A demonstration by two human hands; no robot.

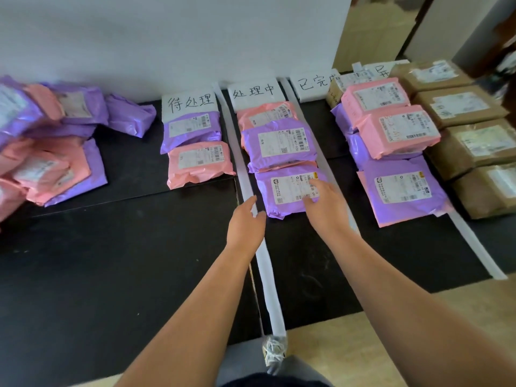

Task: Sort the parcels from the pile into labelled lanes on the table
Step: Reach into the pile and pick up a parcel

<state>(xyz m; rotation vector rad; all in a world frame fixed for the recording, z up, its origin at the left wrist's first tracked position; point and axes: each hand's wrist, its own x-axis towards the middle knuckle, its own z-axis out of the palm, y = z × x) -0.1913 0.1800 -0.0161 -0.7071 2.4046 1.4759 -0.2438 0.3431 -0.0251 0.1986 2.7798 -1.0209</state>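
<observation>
Purple parcel (284, 194) is down in the middle lane, flat on the dark worktop (139, 247), right under the right grip (326, 203), whose straight fingers lie on its white shipping label (287, 189): released, resting rather than grasping. The left grip (245, 223) hovers slack-fingered just off the parcel's near corner, over the white divider strip (266, 275); touching or not, I can't tell. The parcel looks soft and glossy, a bit puffy, wrinkled at the edges, label up. Beyond the right grip's fingertips another purple one (279, 146) and a pink one (265, 114) fill the lane up to its handwritten sign (254, 92). All four lanes carry parcels, with brown parcels (460, 129) far out to the right grip's right. Well off to the left grip's left, though, a big pink-and-purple pile (47, 152) waits. I'd judge it about halfway, no more.
</observation>
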